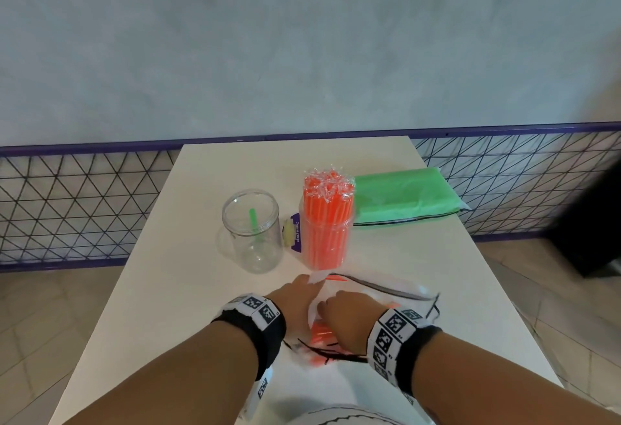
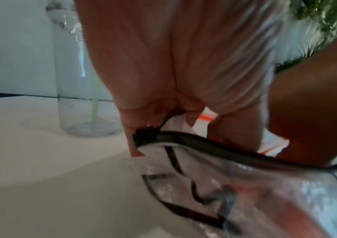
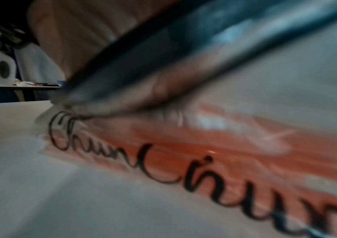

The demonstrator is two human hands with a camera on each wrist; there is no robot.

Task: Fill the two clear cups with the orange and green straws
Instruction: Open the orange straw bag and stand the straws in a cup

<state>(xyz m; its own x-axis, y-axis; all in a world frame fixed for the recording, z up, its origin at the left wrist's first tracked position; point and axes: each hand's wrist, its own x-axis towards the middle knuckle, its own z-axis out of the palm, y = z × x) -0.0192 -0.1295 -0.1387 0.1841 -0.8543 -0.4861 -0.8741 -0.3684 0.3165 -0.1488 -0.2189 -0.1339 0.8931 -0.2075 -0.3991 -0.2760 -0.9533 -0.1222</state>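
Two clear cups stand mid-table. The left cup [image 1: 250, 233] [image 2: 77, 80] holds a single green straw [image 1: 252, 219]. The right cup [image 1: 327, 239] is packed with wrapped orange straws [image 1: 327, 209]. In front of them lies a clear zip bag [image 1: 379, 293] [image 2: 214, 177] [image 3: 122, 161] with black script, and more orange straws [image 1: 319, 332] [image 3: 224, 153] show through it. My left hand [image 1: 302, 285] [image 2: 139, 141] pinches the bag's black zip edge. My right hand [image 1: 342, 313] [image 2: 285, 112] reaches into the bag's mouth; its fingertips are hidden by the plastic.
A flat pack of green straws [image 1: 403, 197] lies at the back right of the white table [image 1: 188, 290]. A small purple-labelled item [image 1: 294, 233] sits between the cups. A purple wire fence [image 1: 84, 202] runs behind the table.
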